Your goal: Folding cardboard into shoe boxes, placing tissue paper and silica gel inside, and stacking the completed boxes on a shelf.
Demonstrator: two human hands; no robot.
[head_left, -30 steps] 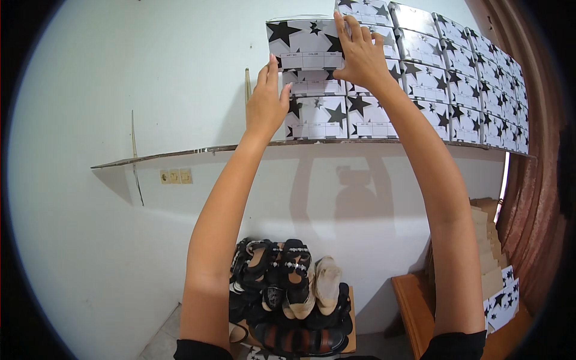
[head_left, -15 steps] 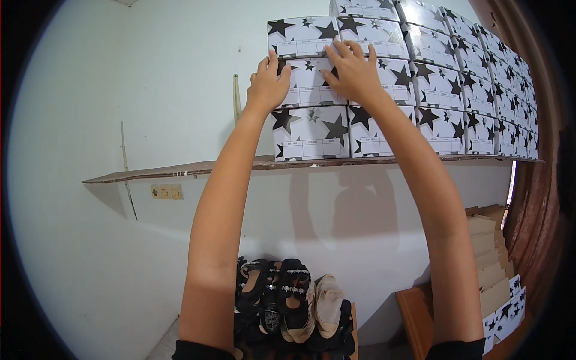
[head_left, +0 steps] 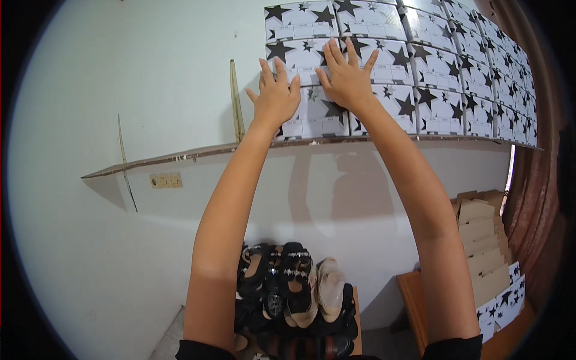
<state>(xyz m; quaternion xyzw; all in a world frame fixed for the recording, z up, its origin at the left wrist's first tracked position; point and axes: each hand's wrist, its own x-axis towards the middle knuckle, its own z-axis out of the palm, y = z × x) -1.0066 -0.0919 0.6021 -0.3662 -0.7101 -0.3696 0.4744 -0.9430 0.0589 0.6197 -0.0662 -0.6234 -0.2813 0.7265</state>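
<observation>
White boxes with black stars stand stacked in columns on a wall shelf. My left hand [head_left: 276,99] is open, fingers spread, in front of the middle box [head_left: 302,55] of the leftmost column, near its left edge. My right hand [head_left: 348,78] is also open, its fingers fanned against the fronts at the seam between that box and its neighbour [head_left: 389,63]. Neither hand grips anything. Above them sits the top box [head_left: 300,20], and the bottom box [head_left: 318,117] shows between my wrists. Whether every fingertip touches cardboard, I cannot tell.
The wooden shelf [head_left: 180,157] runs along the wall, with a switch panel [head_left: 165,180] below it. Black and beige shoes [head_left: 297,282] are heaped low in front. Folded brown cardboard [head_left: 480,240] and a brown curtain [head_left: 531,222] are on the right.
The boxes and shelf have shifted up in the picture. Both hands now lie lower on the box fronts; my left has come off the stack's left edge, its fingers spread wider.
</observation>
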